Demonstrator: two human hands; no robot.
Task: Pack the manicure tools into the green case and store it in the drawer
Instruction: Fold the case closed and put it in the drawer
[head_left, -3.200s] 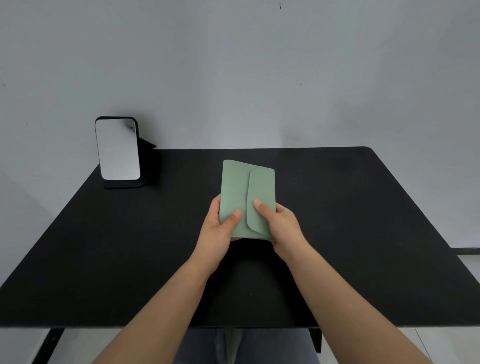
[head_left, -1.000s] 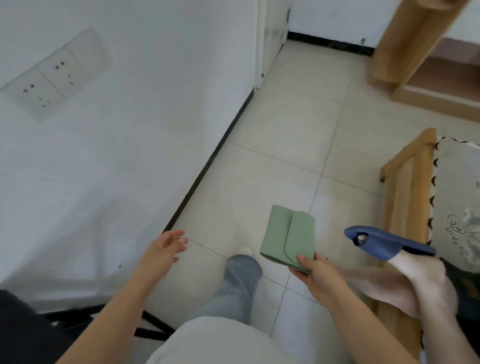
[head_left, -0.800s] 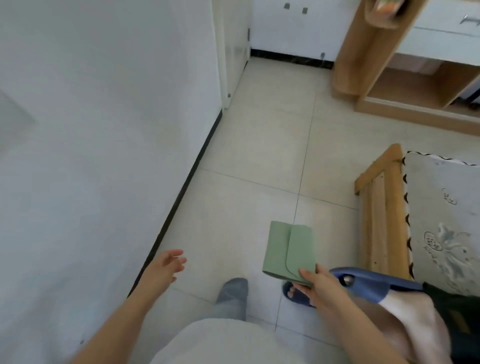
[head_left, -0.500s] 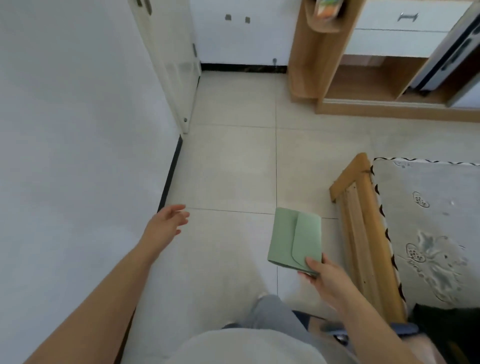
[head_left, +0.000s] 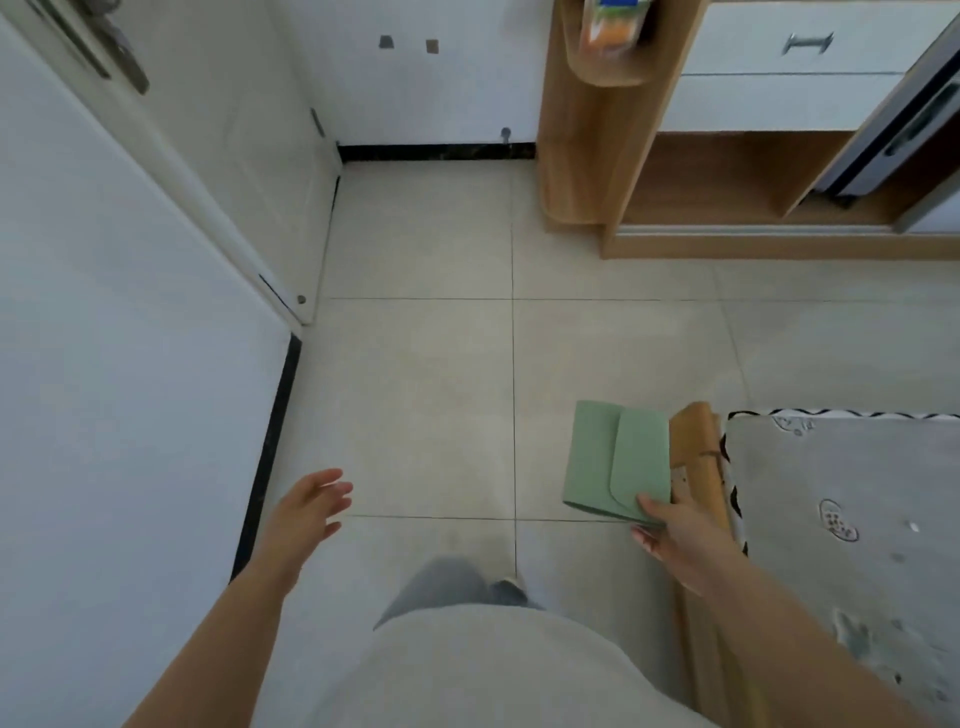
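From the head view, your right hand (head_left: 675, 535) pinches the near right corner of the green case (head_left: 615, 460), thumb on top of the flap and the other fingers curled beneath it. The case is closed, its rounded flap folded over the front, and you hold it flat out in the air over the tiled floor (head_left: 426, 395), just left of the wooden bench arm (head_left: 698, 457). A grey patterned cushion (head_left: 841, 514) covers the bench seat on the right. Your left hand (head_left: 311, 506) hangs free on the left, palm turned inward, fingers straight and slightly spread, holding nothing. It is near the white wall (head_left: 119, 395) and the black baseboard (head_left: 267, 457). Far on the right stands a wooden cabinet (head_left: 587, 156) with two white drawers (head_left: 800, 67). Both are pushed in, and the upper one has a metal handle (head_left: 808, 42). An open shelf lies below them. Far on the left a white door (head_left: 228, 145) stands by the wall. Your grey trouser leg (head_left: 441, 584) shows near the bottom, stepping over the tiles.
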